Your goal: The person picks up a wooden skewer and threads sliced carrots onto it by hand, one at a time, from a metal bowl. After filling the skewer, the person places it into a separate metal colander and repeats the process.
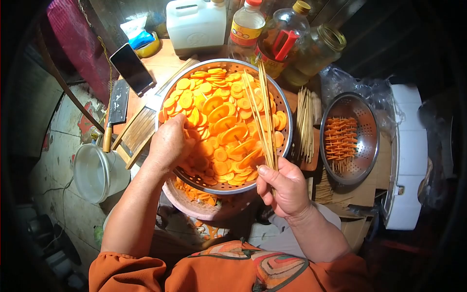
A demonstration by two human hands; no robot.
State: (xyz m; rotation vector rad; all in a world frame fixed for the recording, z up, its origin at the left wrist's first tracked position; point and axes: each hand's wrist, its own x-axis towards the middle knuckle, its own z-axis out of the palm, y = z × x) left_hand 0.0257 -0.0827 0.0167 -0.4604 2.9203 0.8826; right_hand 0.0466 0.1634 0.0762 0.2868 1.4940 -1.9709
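Observation:
A large perforated metal colander (287, 104) holds many sliced carrot rounds (185, 100). My left hand (169, 142) is at the colander's left side, its fingertips curled down among the slices; what they grip, if anything, is hidden. Wrapped round the lower ends of several thin wooden skewers (265, 117), my right hand (284, 187) is at the lower right rim, and the skewers point up over the carrots. Between the hands, a row of carrot slices (228, 127) is threaded on a skewer, running diagonally down to the right.
Loose skewers (305, 124) lie right of the colander, beside a smaller metal colander (367, 160) of threaded carrots. Left are a wooden slicer (138, 132), cleaver (118, 104), phone (132, 69) and bucket (92, 173). Behind stand a white jug (196, 27) and bottles (246, 29). A pink basin (219, 211) sits below.

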